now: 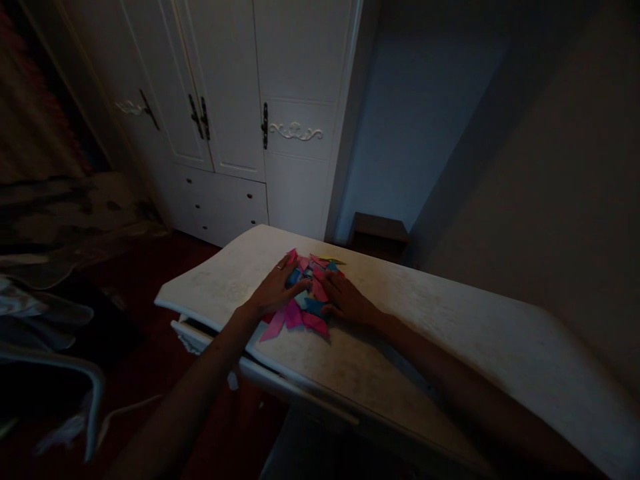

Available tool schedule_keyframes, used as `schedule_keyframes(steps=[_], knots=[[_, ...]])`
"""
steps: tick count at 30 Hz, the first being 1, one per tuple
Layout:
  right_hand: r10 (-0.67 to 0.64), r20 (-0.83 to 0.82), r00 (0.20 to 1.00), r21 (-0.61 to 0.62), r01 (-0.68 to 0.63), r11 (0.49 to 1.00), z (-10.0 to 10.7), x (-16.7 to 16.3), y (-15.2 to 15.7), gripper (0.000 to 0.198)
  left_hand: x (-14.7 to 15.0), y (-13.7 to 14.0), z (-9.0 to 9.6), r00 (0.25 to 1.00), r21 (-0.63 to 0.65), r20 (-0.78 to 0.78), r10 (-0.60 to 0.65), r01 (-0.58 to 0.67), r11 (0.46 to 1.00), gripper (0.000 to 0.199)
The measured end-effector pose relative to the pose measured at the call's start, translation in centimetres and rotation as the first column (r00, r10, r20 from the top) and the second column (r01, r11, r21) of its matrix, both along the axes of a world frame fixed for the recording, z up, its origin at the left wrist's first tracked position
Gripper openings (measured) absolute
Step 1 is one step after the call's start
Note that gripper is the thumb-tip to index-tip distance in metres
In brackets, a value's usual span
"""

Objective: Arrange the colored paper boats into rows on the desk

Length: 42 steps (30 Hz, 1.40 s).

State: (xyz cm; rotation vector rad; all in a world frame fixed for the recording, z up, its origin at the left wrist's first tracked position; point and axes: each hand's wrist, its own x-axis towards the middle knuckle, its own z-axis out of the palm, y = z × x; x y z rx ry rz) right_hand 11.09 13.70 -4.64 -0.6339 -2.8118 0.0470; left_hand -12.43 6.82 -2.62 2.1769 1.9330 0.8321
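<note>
A loose heap of pink, blue and pale folded paper pieces (295,316) lies on the white table (400,293). My left hand (273,288), with a ring on one finger, rests against the heap's left side, its fingers stretched out and thumb pointing inward. On the opposite side my right hand (349,300) lies over the right edge of the pieces with its fingers extended. Both hands touch the papers from either side, and neither is closed round a piece. Some pieces are hidden under the fingers. At the heap's far edge a thin yellow item (332,260) sticks out; its kind is unclear.
Behind the table stands a white wardrobe (300,80) with dark handles. A small brown cabinet (380,228) is by the wall. The table's front drawer (200,339) is slightly pulled out. At the left is a metal-framed chair (95,380) with cloth on it. The room is dim.
</note>
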Motion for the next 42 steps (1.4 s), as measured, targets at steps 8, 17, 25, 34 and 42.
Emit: schedule_keyframes(steps=[8, 17, 25, 34, 42], knots=[[-0.013, -0.038, 0.999, 0.036, 0.015, 0.999, 1.6, -4.8, 1.2, 0.072, -0.2, 0.6, -0.5, 0.999, 0.069, -0.004, 0.032, -0.032, 0.997, 0.062], [-0.094, 0.107, 0.99, 0.075, 0.086, 0.994, 2.9, -7.6, 3.7, 0.054, 0.2, 0.9, -0.3, 0.936, 0.064, -0.253, 0.246, -0.238, 0.969, 0.04], [-0.387, 0.033, 0.922, 0.013, 0.387, 0.922, 2.8, -4.5, 2.6, 0.051, -0.1, 1.2, -0.9, 0.865, 0.089, -0.258, 0.43, -0.422, 0.902, 0.045], [-0.274, 0.084, 0.958, 0.001, 0.275, 0.961, 3.9, -4.7, 3.2, 0.047, 0.5, 1.0, -0.8, 0.83, -0.022, -0.285, 0.48, -0.506, 0.862, 0.076], [-0.223, 0.16, 0.961, -0.008, 0.227, 0.974, 4.7, -7.3, 5.6, 0.037, 0.2, 1.1, -0.8, 0.826, -0.022, -0.332, 0.456, -0.49, 0.872, 0.09]])
